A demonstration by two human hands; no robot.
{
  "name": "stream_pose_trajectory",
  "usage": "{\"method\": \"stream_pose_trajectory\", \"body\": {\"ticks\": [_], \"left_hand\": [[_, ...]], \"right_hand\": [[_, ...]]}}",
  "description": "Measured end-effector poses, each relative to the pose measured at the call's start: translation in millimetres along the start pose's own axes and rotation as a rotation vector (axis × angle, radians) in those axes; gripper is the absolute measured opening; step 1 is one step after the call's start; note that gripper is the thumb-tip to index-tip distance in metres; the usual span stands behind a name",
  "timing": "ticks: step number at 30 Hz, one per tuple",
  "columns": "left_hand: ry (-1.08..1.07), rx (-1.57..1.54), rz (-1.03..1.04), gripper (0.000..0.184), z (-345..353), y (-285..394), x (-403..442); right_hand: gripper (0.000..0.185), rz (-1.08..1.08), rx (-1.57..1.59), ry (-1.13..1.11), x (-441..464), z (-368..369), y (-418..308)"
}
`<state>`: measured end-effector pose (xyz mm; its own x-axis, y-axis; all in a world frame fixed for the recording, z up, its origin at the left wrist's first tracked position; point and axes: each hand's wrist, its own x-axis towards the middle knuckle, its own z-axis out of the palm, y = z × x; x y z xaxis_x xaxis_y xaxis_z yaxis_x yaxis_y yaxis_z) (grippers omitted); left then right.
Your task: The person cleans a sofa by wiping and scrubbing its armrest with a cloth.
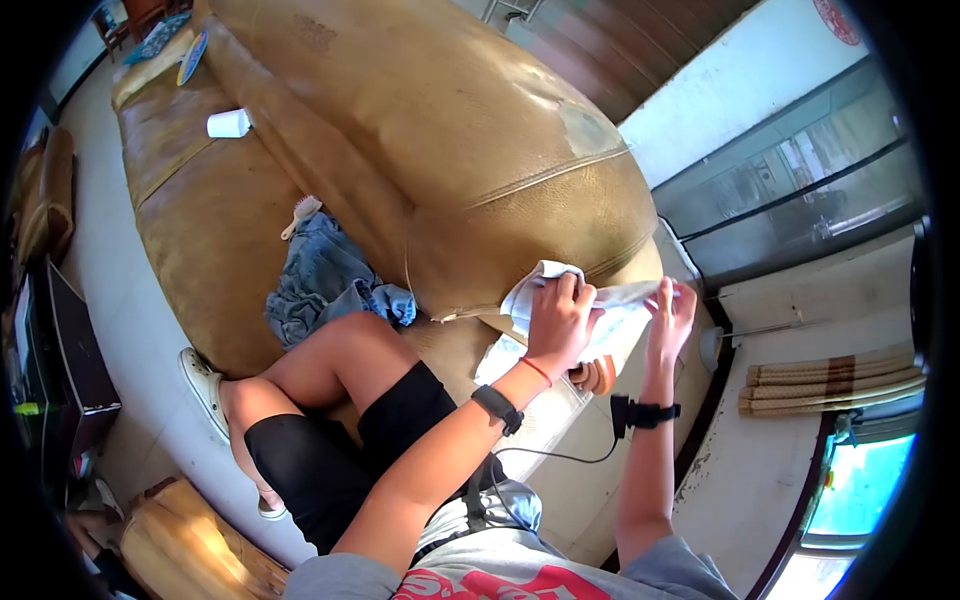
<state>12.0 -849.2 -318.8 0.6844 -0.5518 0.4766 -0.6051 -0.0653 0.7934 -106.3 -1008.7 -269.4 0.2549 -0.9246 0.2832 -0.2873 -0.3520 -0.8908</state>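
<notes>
A white cloth (627, 312) is stretched between my two hands above the end of the tan leather sofa (520, 225). My left hand (560, 325) is closed on its left part, with the fingers bunched in the fabric. Its right edge is pinched in my right hand (672, 312), fingertips pressed together. Part of the cloth hangs down below my left hand. Just under it is a brown rounded object (593, 375), partly hidden. Crumpled blue denim (325, 280) lies on the sofa seat beside my knee.
A light-coloured brush (301, 216) rests above the denim. Farther up the seat are a white cup-like object (229, 124) and a colourful oval item (192, 58). A black cable (560, 457) runs between my forearms. Rolled curtain fabric (830, 382) is at the right.
</notes>
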Motion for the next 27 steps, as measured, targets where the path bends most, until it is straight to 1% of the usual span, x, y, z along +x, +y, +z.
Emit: {"method": "stream_pose_trajectory", "body": {"ticks": [1,2,4,5,6,7,8,10,13,16,20,24,25,27], "left_hand": [[0.006,0.035,0.010,0.027,3.6,-4.7,1.0],[0.012,0.072,0.022,0.026,7.3,-10.6,1.9],[0.019,0.101,0.051,0.025,3.6,-14.0,3.2],[0.012,0.109,0.060,0.025,5.0,-17.2,5.1],[0.005,0.117,0.070,0.025,6.0,-19.5,7.9],[0.010,0.090,0.055,0.025,7.1,-22.1,10.1],[0.003,0.064,0.048,0.024,7.7,-22.8,13.4],[-0.016,0.017,0.021,0.024,6.1,-25.2,15.1],[-0.025,-0.015,0.016,0.024,3.3,-24.8,20.3],[0.000,0.009,0.048,0.023,2.2,-25.5,15.6],[0.003,0.043,0.089,0.023,0.9,-28.1,12.4],[0.006,0.061,0.094,0.022,2.0,-28.8,13.0],[-0.011,0.048,0.090,0.022,0.4,-29.8,13.5],[-0.018,0.031,0.096,0.021,-0.7,-31.2,13.2]], "right_hand": [[0.045,-0.007,-0.073,0.025,4.7,8.1,-7.3],[0.052,-0.072,-0.250,0.032,14.8,13.3,1.7],[0.055,-0.085,-0.283,-0.039,7.3,39.6,-29.6],[0.053,-0.112,-0.308,-0.075,16.2,50.4,-14.8],[0.051,-0.139,-0.333,-0.111,18.9,63.9,-16.1],[0.044,-0.211,-0.435,-0.077,17.4,71.3,-17.1],[0.037,-0.193,-0.499,-0.035,14.7,79.0,-23.8],[0.032,-0.278,-0.496,0.033,17.2,89.1,-1.0],[0.029,-0.455,-0.473,0.035,13.5,86.7,9.5],[0.030,-0.420,-0.431,-0.048,8.8,80.6,7.9],[0.031,-0.447,-0.413,-0.108,-4.6,74.5,2.5],[0.033,-0.384,-0.363,-0.282,-25.9,61.1,-5.9],[0.032,-0.426,-0.337,-0.296,-27.7,58.4,2.7],[0.031,-0.351,-0.278,-0.337,-27.7,51.0,3.9]]}}
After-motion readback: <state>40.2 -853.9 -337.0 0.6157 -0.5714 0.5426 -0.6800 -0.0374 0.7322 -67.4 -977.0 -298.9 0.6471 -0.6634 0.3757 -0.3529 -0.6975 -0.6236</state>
